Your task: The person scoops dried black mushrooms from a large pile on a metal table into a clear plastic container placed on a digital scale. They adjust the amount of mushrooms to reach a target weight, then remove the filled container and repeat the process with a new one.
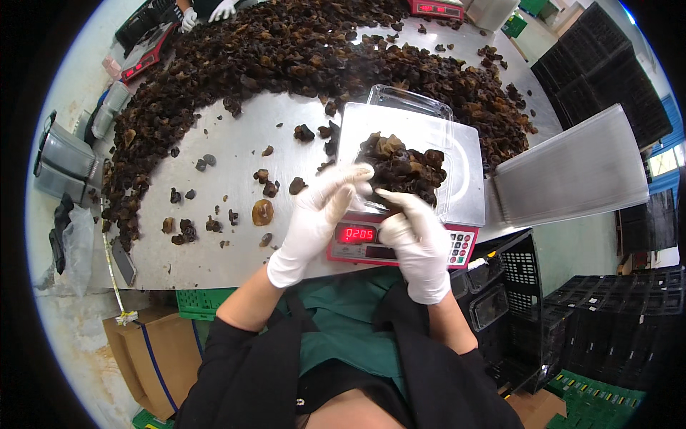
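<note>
A red digital scale [466, 230] with a metal platform stands on the steel table [214, 268], its red display lit. On the platform lies an open clear plastic clamshell container [450, 115] with a pile of dark brown wood ear mushrooms [410, 166] in it. My left hand [327, 214], in a white glove, is at the near left edge of the pile, fingers bent. My right hand [415, 236], also gloved, is over the scale's front edge, fingertips at the near side of the pile. Whether either hand pinches a piece cannot be told.
A large heap of mushrooms [278, 59] curves across the table, with loose pieces [262, 212] left of the scale. Stacked clear containers [573, 166] stand at the right. A phone [124, 261] lies at the left edge. A co-worker's gloved hands [206, 16] are at the far side.
</note>
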The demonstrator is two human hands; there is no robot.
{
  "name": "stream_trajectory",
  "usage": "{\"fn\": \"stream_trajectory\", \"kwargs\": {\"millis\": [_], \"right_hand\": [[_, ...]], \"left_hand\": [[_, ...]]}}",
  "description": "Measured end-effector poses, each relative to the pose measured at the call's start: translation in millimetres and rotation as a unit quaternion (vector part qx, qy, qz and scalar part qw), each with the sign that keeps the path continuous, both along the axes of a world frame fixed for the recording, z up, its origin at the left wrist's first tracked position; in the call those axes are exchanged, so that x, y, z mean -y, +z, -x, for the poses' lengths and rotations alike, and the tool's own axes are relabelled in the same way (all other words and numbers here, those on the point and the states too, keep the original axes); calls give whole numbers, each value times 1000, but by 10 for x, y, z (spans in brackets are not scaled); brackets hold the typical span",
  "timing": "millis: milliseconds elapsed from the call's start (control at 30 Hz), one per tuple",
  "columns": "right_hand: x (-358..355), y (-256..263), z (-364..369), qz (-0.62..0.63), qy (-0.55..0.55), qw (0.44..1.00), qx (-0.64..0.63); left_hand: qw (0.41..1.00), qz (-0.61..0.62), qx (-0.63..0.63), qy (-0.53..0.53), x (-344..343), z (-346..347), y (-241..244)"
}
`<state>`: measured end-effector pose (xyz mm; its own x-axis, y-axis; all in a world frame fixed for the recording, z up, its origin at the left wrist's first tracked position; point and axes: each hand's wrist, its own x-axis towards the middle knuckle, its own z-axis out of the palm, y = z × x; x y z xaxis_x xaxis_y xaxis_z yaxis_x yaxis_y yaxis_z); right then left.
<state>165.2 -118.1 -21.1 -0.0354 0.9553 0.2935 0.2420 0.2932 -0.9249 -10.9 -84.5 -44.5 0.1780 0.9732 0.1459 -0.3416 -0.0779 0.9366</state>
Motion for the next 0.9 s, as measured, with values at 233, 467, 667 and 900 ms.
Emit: {"fn": "stream_trajectory", "kwargs": {"millis": [233,467,667,900], "right_hand": [[-1050,64,-232,-15,-125,932,341],[-1579,-113,-416,-80,123,866,478],[-1451,194,-387,-91,-57,903,416],[-814,182,788,-73,-1,960,268]], "left_hand": [[970,222,94,17,438,801,-453],[791,-6,-501,351,547,2090,-1016],[629,-137,-676,358,776,2088,-1200],[709,-266,-642,115,581,950,-1328]]}}
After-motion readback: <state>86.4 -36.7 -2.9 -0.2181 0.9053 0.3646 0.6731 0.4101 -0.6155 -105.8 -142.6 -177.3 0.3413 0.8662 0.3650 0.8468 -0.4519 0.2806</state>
